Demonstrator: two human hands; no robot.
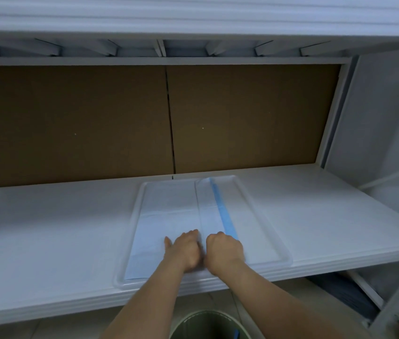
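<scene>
A clear plastic tray (269, 231) lies on a white shelf (59, 228). A pale blue-white absorbent pad (169, 204) lines the tray, and its right part is folded over, showing a blue strip (222, 211). My left hand (183, 248) and my right hand (225, 248) sit side by side at the pad's near middle. Both have curled fingers on the pad's fold line, and they seem to pinch the folded edge, though the fingertips are hidden.
Brown cardboard (71, 123) backs the shelf, with a seam down its middle. White shelf framing runs overhead and on the right side. A round green bin (208, 324) stands on the floor below the shelf's front edge.
</scene>
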